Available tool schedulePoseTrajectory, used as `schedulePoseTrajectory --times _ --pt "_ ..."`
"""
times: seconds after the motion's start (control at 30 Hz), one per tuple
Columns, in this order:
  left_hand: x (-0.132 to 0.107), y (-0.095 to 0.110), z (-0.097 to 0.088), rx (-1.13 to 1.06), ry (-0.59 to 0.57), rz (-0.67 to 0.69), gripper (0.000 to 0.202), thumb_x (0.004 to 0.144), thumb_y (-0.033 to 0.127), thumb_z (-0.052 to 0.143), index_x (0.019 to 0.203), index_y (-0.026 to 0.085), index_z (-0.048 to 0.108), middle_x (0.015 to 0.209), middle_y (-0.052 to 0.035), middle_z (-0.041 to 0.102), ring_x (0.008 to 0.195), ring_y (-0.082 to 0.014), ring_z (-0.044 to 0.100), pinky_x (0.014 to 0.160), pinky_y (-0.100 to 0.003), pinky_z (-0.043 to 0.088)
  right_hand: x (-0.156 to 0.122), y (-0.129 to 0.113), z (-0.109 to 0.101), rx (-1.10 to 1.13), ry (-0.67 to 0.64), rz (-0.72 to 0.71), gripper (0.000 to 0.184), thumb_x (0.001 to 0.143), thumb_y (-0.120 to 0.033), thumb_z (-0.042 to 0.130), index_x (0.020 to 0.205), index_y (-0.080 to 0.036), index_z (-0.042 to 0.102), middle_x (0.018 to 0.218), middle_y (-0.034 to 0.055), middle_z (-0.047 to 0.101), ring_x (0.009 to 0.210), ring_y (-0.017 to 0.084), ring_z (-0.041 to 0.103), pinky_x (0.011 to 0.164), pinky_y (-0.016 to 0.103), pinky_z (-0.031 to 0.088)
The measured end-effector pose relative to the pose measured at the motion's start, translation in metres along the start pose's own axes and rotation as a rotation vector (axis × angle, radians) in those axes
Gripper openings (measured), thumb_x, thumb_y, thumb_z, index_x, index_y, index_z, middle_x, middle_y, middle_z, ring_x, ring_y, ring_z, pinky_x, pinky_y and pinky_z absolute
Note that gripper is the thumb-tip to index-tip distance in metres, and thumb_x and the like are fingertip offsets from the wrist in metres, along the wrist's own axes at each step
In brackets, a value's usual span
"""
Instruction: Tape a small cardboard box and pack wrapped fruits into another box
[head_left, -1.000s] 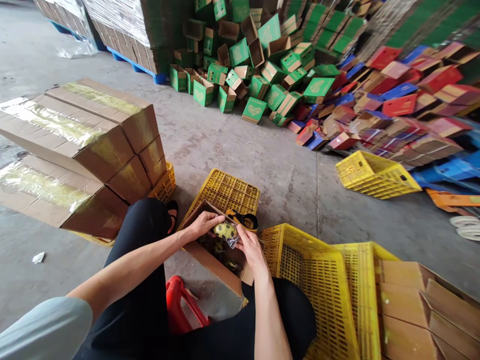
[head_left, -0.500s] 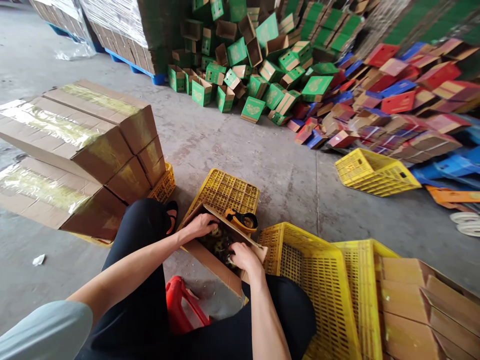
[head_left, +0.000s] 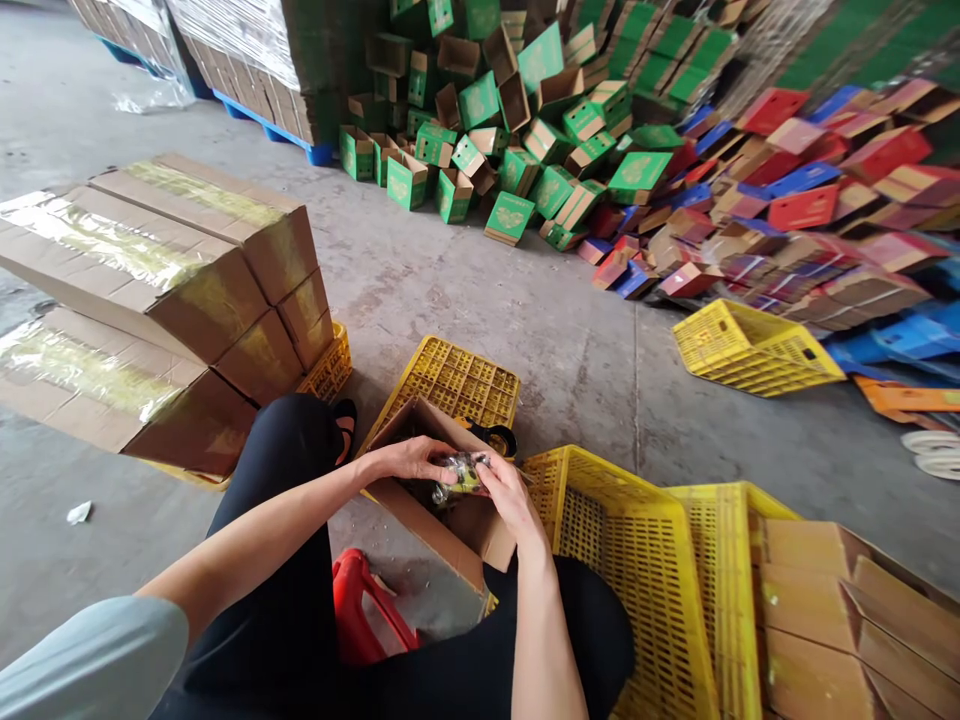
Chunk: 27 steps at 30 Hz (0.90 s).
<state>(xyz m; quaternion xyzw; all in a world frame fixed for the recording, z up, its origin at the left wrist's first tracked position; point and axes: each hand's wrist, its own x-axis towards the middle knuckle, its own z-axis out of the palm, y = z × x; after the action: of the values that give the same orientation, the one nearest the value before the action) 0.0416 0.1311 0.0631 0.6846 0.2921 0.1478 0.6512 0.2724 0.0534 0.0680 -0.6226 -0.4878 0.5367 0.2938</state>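
Note:
Between my two hands is a small clear plastic packet (head_left: 463, 472) with yellow-green and dark contents I cannot identify. My left hand (head_left: 415, 461) grips its left end, and my right hand (head_left: 504, 488) pinches the right end. Both are just above an open cardboard box (head_left: 427, 515), which is tilted in front of my knees. The box's inside is partly hidden by my hands and in shadow. Behind its far wall, a tape dispenser (head_left: 495, 437) with a black part lies on an upturned yellow crate (head_left: 463, 378).
Taped cartons (head_left: 217, 300) are stacked at left. Yellow crates (head_left: 637, 560) stand by my right knee, with folded cardboard (head_left: 814, 600) beside them. Something red (head_left: 360, 600) is between my legs. Heaps of green boxes (head_left: 510, 215) and red-blue boxes (head_left: 802, 205) lie at the back.
Both hands have risen from inside the box and come together. The plastic packet is now up in view between them. The box's far wall looks shifted slightly.

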Motion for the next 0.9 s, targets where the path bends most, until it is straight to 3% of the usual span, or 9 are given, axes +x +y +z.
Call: schedulePoseTrajectory --times 0.2,0.33,0.47,0.57,0.63,0.77,0.9 --pt "0.004 -0.015 -0.005 0.100 0.107 -0.005 0.057 0.087 0.067 0.068 0.088 0.011 0.079 0.074 -0.0030 0.069 0.069 -0.0151 0.056 0.063 -0.024 0.040 0.003 0.003 0.001 0.003 0.003 0.032 0.055 0.093 -0.054 0.058 0.139 -0.023 0.063 0.132 0.0107 0.073 0.115 0.027 0.071 0.091 0.039 0.062" --pt "0.006 -0.021 -0.008 0.172 0.184 0.005 0.050 0.091 0.059 0.064 0.080 0.012 0.077 0.068 -0.0012 0.065 0.065 -0.0133 0.051 0.061 -0.024 0.036 0.004 0.002 -0.001 -0.334 0.045 -0.026 0.046 0.102 -0.042 0.049 0.141 -0.023 0.064 0.142 0.0096 0.069 0.129 0.025 0.066 0.108 0.039 0.054" --pt "0.006 -0.022 -0.012 0.234 0.294 -0.035 0.039 0.090 0.050 0.067 0.081 0.013 0.076 0.071 -0.0010 0.067 0.066 -0.0141 0.055 0.063 -0.025 0.037 0.002 0.002 -0.001 -0.693 0.006 0.029 0.040 0.103 -0.023 0.043 0.128 -0.019 0.073 0.135 0.0132 0.073 0.131 0.027 0.065 0.115 0.040 0.046" --pt "0.006 -0.023 -0.013 0.276 0.327 -0.059 0.033 0.089 0.045 0.067 0.082 0.013 0.077 0.070 -0.0010 0.067 0.066 -0.0145 0.055 0.062 -0.025 0.037 0.001 0.008 0.006 -0.773 -0.124 0.106 0.030 0.096 -0.016 0.052 0.106 -0.020 0.080 0.115 0.0139 0.080 0.117 0.030 0.073 0.106 0.040 0.051" --pt "0.006 -0.023 -0.011 0.287 0.321 -0.056 0.032 0.089 0.043 0.067 0.083 0.013 0.077 0.072 -0.0018 0.069 0.066 -0.0149 0.056 0.063 -0.025 0.038 0.003 0.013 0.013 -0.806 -0.199 0.140 0.026 0.093 -0.014 0.056 0.101 -0.021 0.081 0.113 0.0133 0.081 0.115 0.030 0.073 0.103 0.039 0.051" --pt "0.005 -0.023 -0.009 0.273 0.306 -0.051 0.028 0.089 0.039 0.068 0.085 0.013 0.077 0.076 -0.0030 0.071 0.068 -0.0155 0.059 0.064 -0.025 0.040 0.009 0.017 0.027 -0.844 -0.279 0.195 0.031 0.092 -0.021 0.063 0.119 -0.015 0.076 0.127 0.0190 0.076 0.123 0.034 0.069 0.105 0.043 0.050" --pt "0.006 -0.025 -0.009 0.266 0.319 -0.042 0.027 0.090 0.036 0.066 0.084 0.012 0.077 0.073 -0.0026 0.069 0.068 -0.0157 0.059 0.065 -0.025 0.040 0.013 0.015 0.033 -0.854 -0.291 0.193 0.066 0.092 -0.028 0.068 0.153 -0.011 0.051 0.158 0.0213 0.053 0.145 0.031 0.053 0.117 0.038 0.043"
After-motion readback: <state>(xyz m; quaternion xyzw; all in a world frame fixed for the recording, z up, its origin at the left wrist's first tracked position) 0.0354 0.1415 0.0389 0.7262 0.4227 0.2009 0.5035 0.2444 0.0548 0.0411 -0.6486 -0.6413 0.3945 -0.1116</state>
